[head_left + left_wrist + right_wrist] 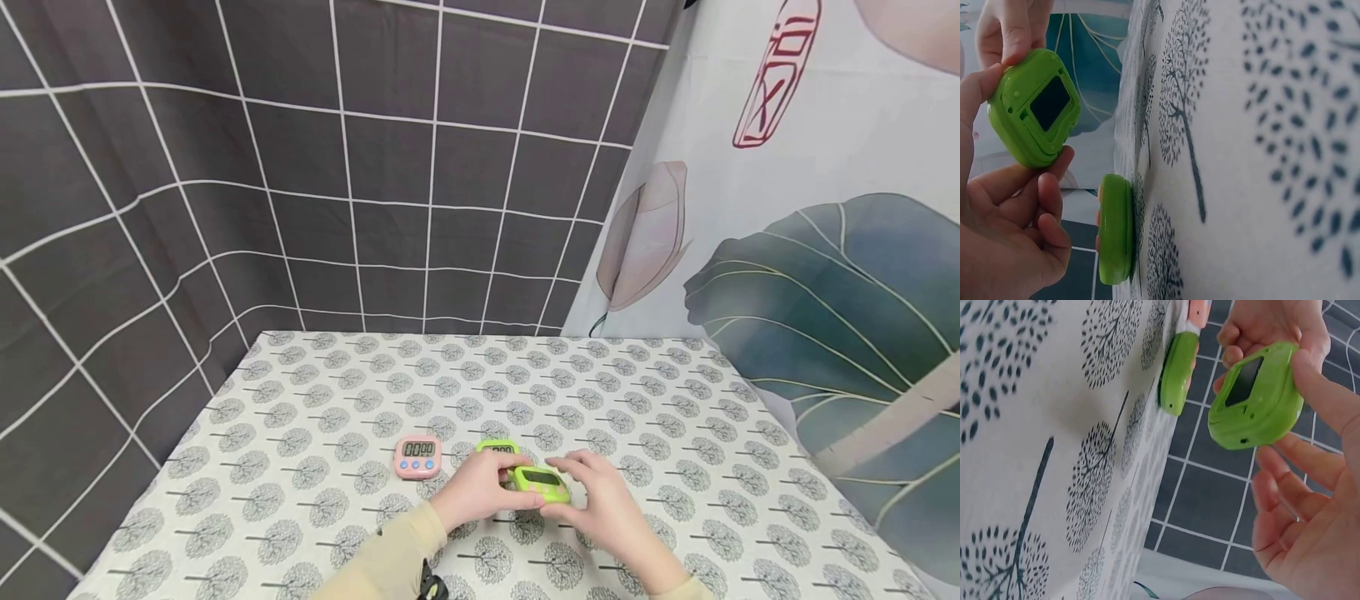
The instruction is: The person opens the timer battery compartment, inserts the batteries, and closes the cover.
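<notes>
Covering the whole scene is a tabletop [300,500] with a tree-print cloth, backed by a dark grid wall [375,167] and a leaf-print curtain [825,292] off to the side. Landmark for everything else: the pink timer [417,456], which lies flat on the cloth showing 00:00.

Next biggest, the two hands. Left hand [480,487] and right hand [600,500] meet just beside the pink timer, on the curtain side of it and a bit closer to the person. Both are clamped on the same green timer [542,482]: left thumb and fingers curl around one end, right thumb and fingers pinch the other. It's lifted clear of the cloth and tilted, dark screen [1049,103] facing up toward the head camera. No digits readable on it from the wrist views.

Smallest bit: a second green timer [497,448] lies flat on the cloth right next to the pink one, partly hidden behind the left hand, not touched by either.
</notes>
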`<act>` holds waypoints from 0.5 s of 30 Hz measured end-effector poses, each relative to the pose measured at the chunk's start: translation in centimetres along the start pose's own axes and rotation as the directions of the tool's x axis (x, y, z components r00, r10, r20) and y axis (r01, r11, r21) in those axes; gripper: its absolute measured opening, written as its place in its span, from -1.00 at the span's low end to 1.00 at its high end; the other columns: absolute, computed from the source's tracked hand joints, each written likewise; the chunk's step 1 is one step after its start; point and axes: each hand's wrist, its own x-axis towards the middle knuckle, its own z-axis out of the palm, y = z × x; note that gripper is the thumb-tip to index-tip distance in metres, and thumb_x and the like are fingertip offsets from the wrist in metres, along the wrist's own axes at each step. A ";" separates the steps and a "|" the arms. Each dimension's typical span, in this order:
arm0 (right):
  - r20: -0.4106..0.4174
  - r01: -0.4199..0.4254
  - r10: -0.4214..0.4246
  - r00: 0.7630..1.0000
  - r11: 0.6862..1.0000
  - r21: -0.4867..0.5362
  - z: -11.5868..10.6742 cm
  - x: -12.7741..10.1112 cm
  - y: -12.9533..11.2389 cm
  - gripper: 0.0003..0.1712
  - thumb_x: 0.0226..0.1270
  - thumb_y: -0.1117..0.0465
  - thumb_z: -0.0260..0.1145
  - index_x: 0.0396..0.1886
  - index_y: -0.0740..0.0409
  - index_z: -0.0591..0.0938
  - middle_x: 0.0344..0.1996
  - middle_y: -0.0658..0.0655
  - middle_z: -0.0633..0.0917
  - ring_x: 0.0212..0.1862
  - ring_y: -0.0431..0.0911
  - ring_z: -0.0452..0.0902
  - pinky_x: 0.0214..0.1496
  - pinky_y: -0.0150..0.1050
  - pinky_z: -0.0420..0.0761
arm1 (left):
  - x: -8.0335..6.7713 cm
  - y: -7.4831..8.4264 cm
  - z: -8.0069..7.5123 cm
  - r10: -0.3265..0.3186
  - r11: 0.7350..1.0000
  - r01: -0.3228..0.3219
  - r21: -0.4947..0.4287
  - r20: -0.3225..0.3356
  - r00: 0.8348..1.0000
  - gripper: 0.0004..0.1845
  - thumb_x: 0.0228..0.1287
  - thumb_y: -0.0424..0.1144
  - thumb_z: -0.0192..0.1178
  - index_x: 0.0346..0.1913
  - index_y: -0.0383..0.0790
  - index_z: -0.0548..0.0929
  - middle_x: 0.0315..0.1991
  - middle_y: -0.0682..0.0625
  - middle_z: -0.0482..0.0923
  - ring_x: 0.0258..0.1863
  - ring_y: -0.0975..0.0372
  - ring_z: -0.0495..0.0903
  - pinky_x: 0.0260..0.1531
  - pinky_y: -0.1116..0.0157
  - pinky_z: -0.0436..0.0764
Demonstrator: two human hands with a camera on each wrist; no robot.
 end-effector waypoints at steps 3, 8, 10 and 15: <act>0.062 -0.063 0.062 0.996 0.998 0.020 -0.2 0.1 0.3 -0.23 -0.25 -0.03 0.58 0.04 0.20 0.62 -0.13 0.05 0.64 -0.09 -0.07 0.55 -0.05 -0.04 0.60 | 0.0 0.0 -0.1 0.002 1.000 -0.002 0.018 0.000 1.000 -0.34 -0.09 0.09 0.44 0.09 -0.18 0.62 -0.13 0.07 0.64 -0.34 0.41 0.50 -0.26 0.45 0.51; 0.205 -0.147 0.126 0.970 0.985 0.090 -0.6 0.2 0.9 -0.13 -0.14 -0.13 0.51 0.17 0.23 0.53 0.03 0.18 0.61 -0.10 -0.02 0.57 -0.12 -0.04 0.62 | 0.0 0.1 -0.1 0.004 0.999 -0.004 0.045 -0.002 1.000 -0.31 -0.08 0.14 0.42 0.14 -0.12 0.60 -0.05 0.07 0.63 -0.22 0.38 0.50 -0.11 0.34 0.50; 0.270 -0.176 0.136 0.953 0.976 0.128 -0.6 0.2 1.2 -0.10 -0.11 -0.15 0.49 0.20 0.25 0.49 0.06 0.21 0.61 -0.11 -0.03 0.58 -0.11 -0.06 0.61 | 0.0 0.2 0.0 0.009 0.999 -0.009 0.048 -0.005 1.000 -0.30 -0.08 0.15 0.41 0.15 -0.11 0.59 -0.01 0.07 0.62 -0.18 0.37 0.50 -0.06 0.29 0.49; 0.391 -0.249 0.152 0.908 0.945 0.212 -0.7 0.4 1.9 -0.10 -0.05 -0.11 0.48 0.22 0.31 0.46 -0.15 0.09 0.68 -0.18 -0.13 0.57 -0.15 -0.23 0.60 | -0.2 0.2 0.1 0.022 0.998 -0.022 0.053 -0.005 1.000 -0.28 -0.08 0.15 0.42 0.18 -0.10 0.57 -0.06 0.11 0.60 -0.20 0.35 0.48 -0.07 0.27 0.48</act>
